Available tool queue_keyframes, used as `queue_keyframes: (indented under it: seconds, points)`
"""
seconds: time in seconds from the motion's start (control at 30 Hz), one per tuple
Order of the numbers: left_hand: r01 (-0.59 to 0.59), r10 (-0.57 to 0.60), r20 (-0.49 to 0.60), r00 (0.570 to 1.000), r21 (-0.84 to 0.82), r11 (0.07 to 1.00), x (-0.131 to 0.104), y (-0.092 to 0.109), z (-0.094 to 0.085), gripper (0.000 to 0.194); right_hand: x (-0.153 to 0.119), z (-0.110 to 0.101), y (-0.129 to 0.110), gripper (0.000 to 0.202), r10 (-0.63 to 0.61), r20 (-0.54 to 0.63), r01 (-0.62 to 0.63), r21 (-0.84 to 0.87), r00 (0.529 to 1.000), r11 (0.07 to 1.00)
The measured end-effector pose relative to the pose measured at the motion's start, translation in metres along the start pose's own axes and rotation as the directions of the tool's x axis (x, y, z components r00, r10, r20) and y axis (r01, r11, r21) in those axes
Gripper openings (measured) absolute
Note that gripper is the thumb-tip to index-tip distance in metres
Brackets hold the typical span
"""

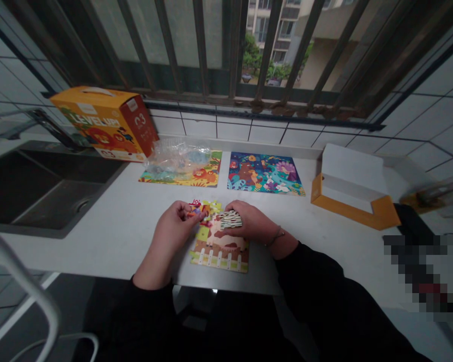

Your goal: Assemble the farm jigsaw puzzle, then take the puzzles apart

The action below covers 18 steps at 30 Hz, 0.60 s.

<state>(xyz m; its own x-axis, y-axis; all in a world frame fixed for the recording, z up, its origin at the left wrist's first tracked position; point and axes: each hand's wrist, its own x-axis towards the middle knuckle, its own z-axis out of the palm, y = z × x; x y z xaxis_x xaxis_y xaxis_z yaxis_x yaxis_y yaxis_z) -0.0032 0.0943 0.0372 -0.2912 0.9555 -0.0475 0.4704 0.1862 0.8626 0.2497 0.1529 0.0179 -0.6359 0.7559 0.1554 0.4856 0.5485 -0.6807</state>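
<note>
White-edged pieces [231, 220] sit clamped in the right hand [251, 220]; the left hand [173, 223] pinches a colourful piece [197, 208]; cow picture [222, 246] at six o'clock.

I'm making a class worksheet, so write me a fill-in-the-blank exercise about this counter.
1. The stack of pieces is in the ____ hand.
2. The near picture shows a brown-patched ____ behind a white fence.
3. Clear plastic partly covers the back-left picture, which shows orange ____.
4. The open box is orange outside and ____ inside.
Missing words: right; cow; lions; white.
</note>
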Motion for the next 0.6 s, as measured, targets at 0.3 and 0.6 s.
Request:
queue_keyframes:
  seconds: [0.3, 0.6]
  points:
    - [-0.018, 0.044, -0.048, 0.998, 0.444, 0.896, 0.038, -0.003, 0.000, 0.050, 0.000, 0.000, 0.002, 0.061, -0.008, 0.009, 0.008, -0.007, 1.000, 1.000]
    - [-0.027, 0.000, 0.071, 0.997, 0.379, 0.925, 0.037, 0.003, 0.002, 0.037, 0.000, -0.001, 0.000, 0.053, 0.031, 0.023, -0.031, -0.019, 0.999, 0.999]
